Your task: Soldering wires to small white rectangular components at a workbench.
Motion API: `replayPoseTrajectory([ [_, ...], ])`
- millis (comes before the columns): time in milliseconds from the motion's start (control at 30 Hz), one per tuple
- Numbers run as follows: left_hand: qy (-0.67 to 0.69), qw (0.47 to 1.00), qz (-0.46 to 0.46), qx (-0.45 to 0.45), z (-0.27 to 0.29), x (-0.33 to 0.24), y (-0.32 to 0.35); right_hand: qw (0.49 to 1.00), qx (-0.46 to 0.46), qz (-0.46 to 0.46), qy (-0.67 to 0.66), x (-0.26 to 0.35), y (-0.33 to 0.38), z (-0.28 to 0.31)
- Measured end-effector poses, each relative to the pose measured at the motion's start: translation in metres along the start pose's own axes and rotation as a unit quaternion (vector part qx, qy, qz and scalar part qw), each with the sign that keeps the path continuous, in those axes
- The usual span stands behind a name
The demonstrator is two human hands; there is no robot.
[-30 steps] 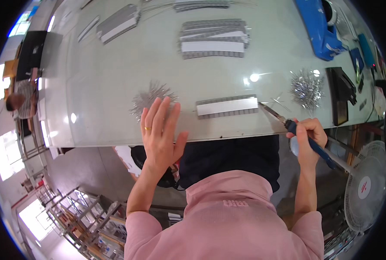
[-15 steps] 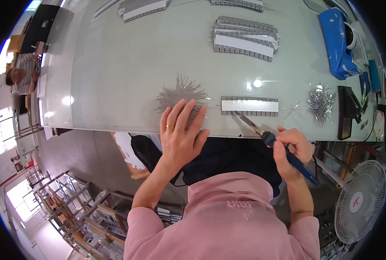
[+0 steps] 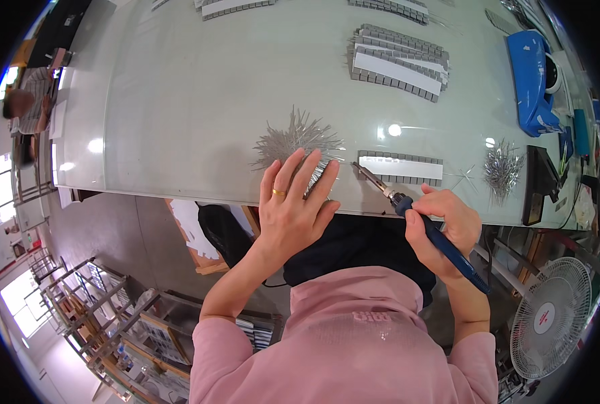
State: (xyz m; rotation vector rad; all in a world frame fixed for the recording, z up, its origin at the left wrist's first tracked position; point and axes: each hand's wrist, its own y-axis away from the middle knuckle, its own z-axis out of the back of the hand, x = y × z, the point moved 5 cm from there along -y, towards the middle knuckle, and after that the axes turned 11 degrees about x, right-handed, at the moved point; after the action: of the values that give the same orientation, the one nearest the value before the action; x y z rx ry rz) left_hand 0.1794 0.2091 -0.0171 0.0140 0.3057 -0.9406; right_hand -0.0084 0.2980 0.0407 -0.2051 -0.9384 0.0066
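Note:
My right hand (image 3: 446, 225) grips a blue-handled soldering iron (image 3: 443, 244). Its metal tip points up and left, by the left end of a segmented grey strip with a white band (image 3: 401, 165). My left hand (image 3: 294, 198), with a ring on one finger, rests over the near side of a bristly pile of thin silver wires or ribbons (image 3: 290, 143). Those fingers are spread, and the part of the pile beneath them is hidden. Right of the strip lie a few loose thin strands (image 3: 463, 178) and a second silvery bundle (image 3: 502, 172).
Further back on the pale glossy table (image 3: 179, 121) lies a stack of similar grey strips (image 3: 400, 67). A blue device (image 3: 532, 87) and a black stand (image 3: 537, 182) occupy the right side. A white fan (image 3: 551, 316) is at lower right. Another person (image 3: 30, 108) is at far left.
The soldering iron's tip has moved left along the strip to its left end. My left hand remains spread over the wire pile. The whole view has shifted slightly.

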Motion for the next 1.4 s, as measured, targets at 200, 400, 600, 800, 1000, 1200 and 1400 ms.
replayPoseTrajectory([
  [200,0.008,1.000,-0.004,0.003,0.000,0.001,0.000,1.000,0.007,-0.009,0.005,0.000,-0.003,-0.001],
  [400,0.008,1.000,-0.009,0.003,0.000,0.002,0.000,1.000,0.014,0.014,0.023,0.004,-0.007,-0.003],
  [600,0.004,1.000,-0.011,0.002,-0.001,0.004,0.001,0.999,-0.040,0.013,0.021,0.000,-0.002,0.008],
  [800,0.006,1.000,-0.014,0.005,-0.001,0.004,0.001,0.999,0.006,0.020,0.030,0.002,-0.003,0.002],
  [1000,0.008,1.000,-0.015,0.004,-0.001,0.004,0.001,0.998,0.013,0.041,0.050,0.003,-0.004,-0.001],
  [1200,-0.002,0.999,-0.032,-0.036,0.003,0.003,0.012,0.990,0.040,0.089,0.106,0.016,-0.017,-0.001],
  [1400,0.024,0.987,-0.100,-0.125,0.017,-0.014,0.032,0.992,0.055,0.093,0.069,0.007,-0.019,0.004],
])
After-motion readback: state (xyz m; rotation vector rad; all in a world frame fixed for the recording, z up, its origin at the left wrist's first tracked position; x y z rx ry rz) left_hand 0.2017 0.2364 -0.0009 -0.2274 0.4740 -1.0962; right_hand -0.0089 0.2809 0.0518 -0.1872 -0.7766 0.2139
